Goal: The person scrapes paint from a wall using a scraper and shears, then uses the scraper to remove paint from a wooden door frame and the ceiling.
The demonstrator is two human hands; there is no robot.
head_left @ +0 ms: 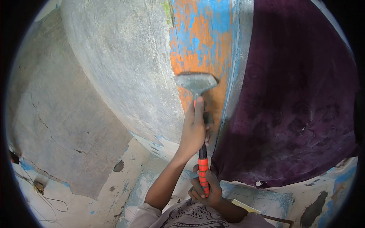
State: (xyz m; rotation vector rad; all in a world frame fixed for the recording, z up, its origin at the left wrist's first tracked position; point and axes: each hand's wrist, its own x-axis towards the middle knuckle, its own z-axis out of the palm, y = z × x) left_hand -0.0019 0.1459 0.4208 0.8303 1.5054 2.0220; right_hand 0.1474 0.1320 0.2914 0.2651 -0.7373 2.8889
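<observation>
A long-handled scraper [202, 152] with a wide metal blade [196, 81] lies against the wall strip of orange and blue paint [203, 45]. My left hand [194, 127] is closed around the upper handle, just below the blade. Lower down, my right hand [207, 185] grips the red and black banded end of the handle, close to my chest. The blade's edge points up the wall and seems to touch the orange patch. Part of the shaft is hidden behind my left fingers.
Bare grey plaster [125, 57] spreads left of the painted strip. A dark purple curtain [292, 95] hangs to the right. Loose wires [49, 201] dangle at the lower left. Speckled floor tiles [148, 178] show below, and a yellow-edged object [245, 206] sits beside my right arm.
</observation>
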